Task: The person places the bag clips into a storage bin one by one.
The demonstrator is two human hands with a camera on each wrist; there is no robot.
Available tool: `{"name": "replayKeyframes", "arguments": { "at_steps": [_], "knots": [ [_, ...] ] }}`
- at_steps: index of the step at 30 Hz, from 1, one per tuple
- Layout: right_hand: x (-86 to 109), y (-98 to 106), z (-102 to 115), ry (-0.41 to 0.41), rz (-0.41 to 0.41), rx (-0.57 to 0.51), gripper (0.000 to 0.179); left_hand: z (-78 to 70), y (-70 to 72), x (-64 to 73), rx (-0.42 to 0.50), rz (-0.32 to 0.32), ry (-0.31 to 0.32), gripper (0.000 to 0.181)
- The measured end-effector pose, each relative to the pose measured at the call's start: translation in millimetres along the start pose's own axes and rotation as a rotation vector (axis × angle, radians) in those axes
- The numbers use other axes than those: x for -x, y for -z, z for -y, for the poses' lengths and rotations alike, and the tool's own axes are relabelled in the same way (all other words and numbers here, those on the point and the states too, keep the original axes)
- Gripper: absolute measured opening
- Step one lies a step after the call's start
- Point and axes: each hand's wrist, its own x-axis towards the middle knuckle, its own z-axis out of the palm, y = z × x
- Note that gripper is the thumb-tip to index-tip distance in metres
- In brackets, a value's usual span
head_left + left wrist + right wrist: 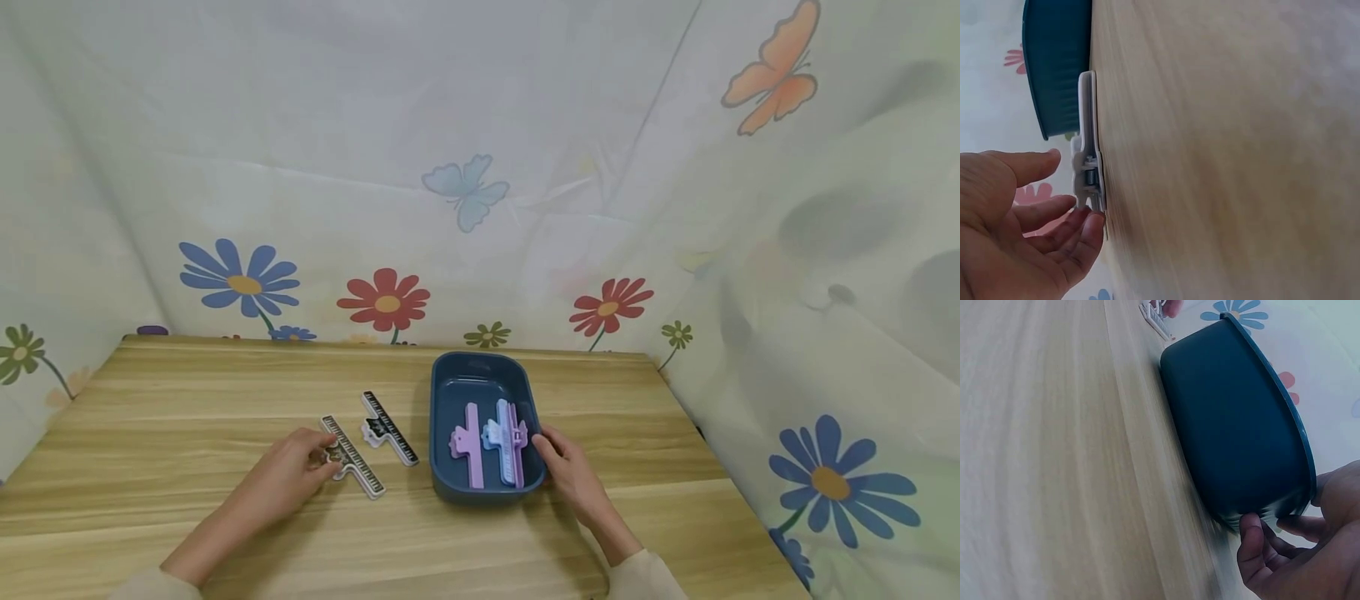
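Note:
A white clip with a piano-key print (352, 457) lies on the table under the fingers of my left hand (297, 467). In the left wrist view those fingertips touch the handle end of the clip (1088, 144), while the thumb stands apart from it. Just beyond lies a second clip, with a black piano-key print (390, 428). My right hand (573, 475) grips the right side of a dark blue plastic bin (442, 392), thumb at the rim and fingers against the outer wall. Inside the bin are a pink-purple clip (473, 446), a light blue clip (504, 442) and a purple clip (517, 450).
The wood-grain table (187, 400) carries the bin right of the two loose clips. A pale cloth (337, 208) printed with flowers and butterflies hangs behind the table and at both sides.

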Motion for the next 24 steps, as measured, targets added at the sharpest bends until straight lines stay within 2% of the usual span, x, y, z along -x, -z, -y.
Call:
{"name": "replayKeyframes", "arguments": {
  "at_steps": [13, 24],
  "knots": [
    [-1.6, 0.0, 2.1, 0.0, 0.006, 0.008, 0.044, -4.9, -4.0, -6.5, -0.088, 0.023, 0.042, 0.044],
    [-0.2, 0.0, 0.2, -0.005, 0.004, -0.015, 0.043, -10.5, -6.2, -6.4, -0.116, 0.017, 0.084, 0.05]
  ]
}}
